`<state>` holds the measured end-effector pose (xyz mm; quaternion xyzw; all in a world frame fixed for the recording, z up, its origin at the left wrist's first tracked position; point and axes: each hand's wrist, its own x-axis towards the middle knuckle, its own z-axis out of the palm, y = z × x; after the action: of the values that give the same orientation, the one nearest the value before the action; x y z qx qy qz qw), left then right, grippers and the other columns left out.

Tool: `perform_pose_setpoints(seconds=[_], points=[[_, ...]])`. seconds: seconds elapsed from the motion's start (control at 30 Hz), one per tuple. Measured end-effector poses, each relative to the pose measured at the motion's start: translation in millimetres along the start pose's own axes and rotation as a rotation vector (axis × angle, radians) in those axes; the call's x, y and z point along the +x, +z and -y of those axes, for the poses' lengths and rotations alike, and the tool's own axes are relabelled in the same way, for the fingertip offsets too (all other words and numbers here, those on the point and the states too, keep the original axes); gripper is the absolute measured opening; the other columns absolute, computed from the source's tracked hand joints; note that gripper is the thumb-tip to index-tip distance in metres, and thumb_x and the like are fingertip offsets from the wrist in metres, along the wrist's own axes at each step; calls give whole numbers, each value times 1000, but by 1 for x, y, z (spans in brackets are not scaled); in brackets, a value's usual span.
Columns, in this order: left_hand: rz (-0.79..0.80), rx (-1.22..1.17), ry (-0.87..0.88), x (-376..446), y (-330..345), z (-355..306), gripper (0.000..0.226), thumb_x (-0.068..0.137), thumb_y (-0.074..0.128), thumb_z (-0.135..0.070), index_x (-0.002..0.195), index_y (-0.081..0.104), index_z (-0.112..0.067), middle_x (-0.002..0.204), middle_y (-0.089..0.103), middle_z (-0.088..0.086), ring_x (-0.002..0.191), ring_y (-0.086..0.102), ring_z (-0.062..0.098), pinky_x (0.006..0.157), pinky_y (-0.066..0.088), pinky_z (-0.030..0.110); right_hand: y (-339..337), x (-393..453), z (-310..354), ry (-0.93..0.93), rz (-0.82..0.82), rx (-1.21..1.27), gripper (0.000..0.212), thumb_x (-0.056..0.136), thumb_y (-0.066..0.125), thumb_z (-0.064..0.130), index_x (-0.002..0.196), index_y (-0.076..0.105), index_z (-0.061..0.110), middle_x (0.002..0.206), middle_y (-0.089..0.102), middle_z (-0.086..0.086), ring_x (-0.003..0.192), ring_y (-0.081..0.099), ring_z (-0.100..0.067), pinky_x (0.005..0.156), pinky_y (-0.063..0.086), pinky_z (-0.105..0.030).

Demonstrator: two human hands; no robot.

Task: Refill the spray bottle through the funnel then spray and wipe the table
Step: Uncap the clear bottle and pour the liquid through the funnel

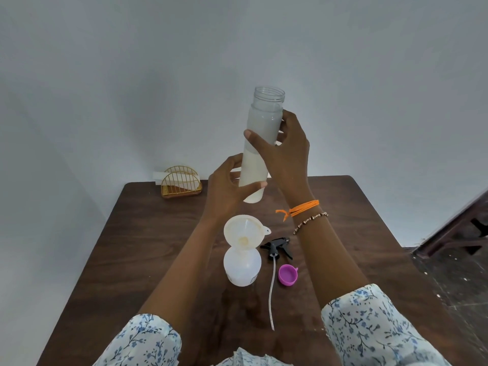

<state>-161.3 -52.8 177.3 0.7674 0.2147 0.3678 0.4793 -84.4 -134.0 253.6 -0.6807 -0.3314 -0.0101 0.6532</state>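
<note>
From the head view, a dark wooden worktop (158, 247) runs up to a plain pale wall. At its far left corner sits a gold wire napkin holder (181, 182) with white paper in it. Near the middle stands the white spray bottle (241, 268), upright, with a white funnel (244, 231) seated in its neck; the funnel's small tab points to the right. Just to the right of the bottle lies the black trigger sprayer head (276, 248) on its side, its clear dip tube (271, 294) trailing toward the near edge. A small purple cap (287, 274) lies open side up beside the tube, apart from the bottle.

Above and behind the funnel, a tall frosted refill bottle (261, 143) is held up in the air, almost upright, its threaded mouth uncovered and at the top. It holds a milky white liquid in its lower part. The left hand (229, 186) curls around the bottle's lower end, thumb across the front. The right hand (285, 151) grips the upper half, thumb across the front and fingers wrapped behind. The right wrist carries an orange thread band (303, 208) and a beaded bracelet (311, 220). Both sleeves (369, 326) are white with a blue floral print.
</note>
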Motion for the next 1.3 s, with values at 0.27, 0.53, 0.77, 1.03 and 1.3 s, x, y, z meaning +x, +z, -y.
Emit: perform_pose_setpoints(seconds=[0.27, 0.53, 0.77, 1.03, 1.3], points=[[193, -25, -218, -21, -11, 24, 78, 68, 81, -33, 134, 40, -30, 131, 48, -14, 119, 46, 4, 96, 34, 21, -14, -8, -13, -27, -30, 0, 52, 70, 81, 25, 115, 57, 16, 105, 63, 9, 89, 60, -3, 68, 47, -8], [301, 138, -420, -68, -5, 52, 108, 46, 79, -56, 140, 29, -34, 150, 27, -5, 134, 32, 17, 103, 35, 36, -25, -30, -47, -71, 47, -137, 54, 68, 79, 22, 118, 57, 20, 104, 60, 13, 91, 56, -7, 72, 43, -8], [311, 106, -437, -80, 2, 55, 123, 37, 77, -63, 143, 21, -33, 150, 25, -6, 134, 32, 16, 108, 37, 46, -32, -51, -79, -63, 149, -165, 38, 69, 77, 15, 102, 61, 21, 92, 64, 1, 81, 55, -7, 66, 41, -11], [208, 153, -367, -86, 6, 58, 97, 59, 85, -37, 139, 31, -31, 142, 39, -8, 125, 41, 13, 94, 36, 28, -43, -67, -110, -66, 246, -284, 49, 61, 74, 20, 109, 64, 16, 92, 63, 0, 82, 55, -11, 67, 42, -17], [174, 221, -354, -84, 7, 60, 93, 62, 83, -37, 140, 33, -29, 143, 41, -4, 125, 41, 16, 92, 35, 27, -50, -76, -121, -98, 279, -338, 61, 59, 82, 16, 117, 61, 15, 100, 61, 1, 90, 56, -13, 72, 40, -8]])
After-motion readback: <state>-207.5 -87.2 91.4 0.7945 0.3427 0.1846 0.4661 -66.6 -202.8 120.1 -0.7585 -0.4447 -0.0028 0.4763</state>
